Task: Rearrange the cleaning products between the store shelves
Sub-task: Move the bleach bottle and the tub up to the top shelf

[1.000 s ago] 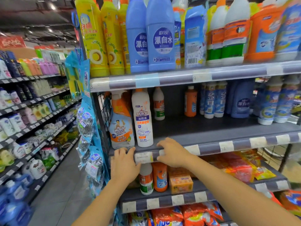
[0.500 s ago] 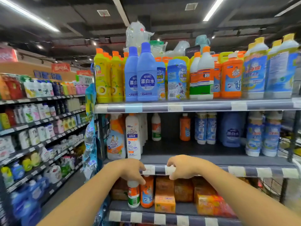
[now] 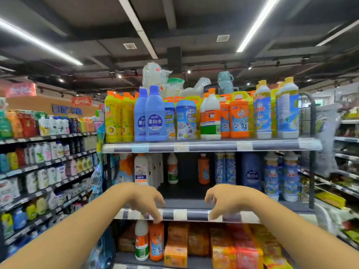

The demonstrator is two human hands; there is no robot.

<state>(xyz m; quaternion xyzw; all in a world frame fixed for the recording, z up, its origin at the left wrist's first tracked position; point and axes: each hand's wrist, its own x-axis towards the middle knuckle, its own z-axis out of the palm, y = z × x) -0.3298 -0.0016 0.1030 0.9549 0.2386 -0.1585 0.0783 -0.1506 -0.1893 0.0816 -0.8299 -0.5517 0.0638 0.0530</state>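
Head view: the left hand [image 3: 143,199] and right hand [image 3: 227,200] hang loosely curled, grasping nothing, over the front edge of the grey middle shelf [image 3: 180,214]. The left fingertips [image 3: 157,217] are just above a small orange plastic bottle [image 3: 156,241] on the shelf below. Tall blue plastic bleach bottles [image 3: 155,115] stand on the top shelf [image 3: 213,146].

Behind and between the left fingers [image 3: 153,208] and right fingers [image 3: 215,208], the middle shelf [image 3: 180,214] is bare back to a small white bottle [image 3: 172,168] and an orange bottle [image 3: 203,169]. A row of tall white bottles [image 3: 141,169] crowds left of them, blue bottles [image 3: 251,171] right; the top shelf [image 3: 213,146] caps the gap overhead.
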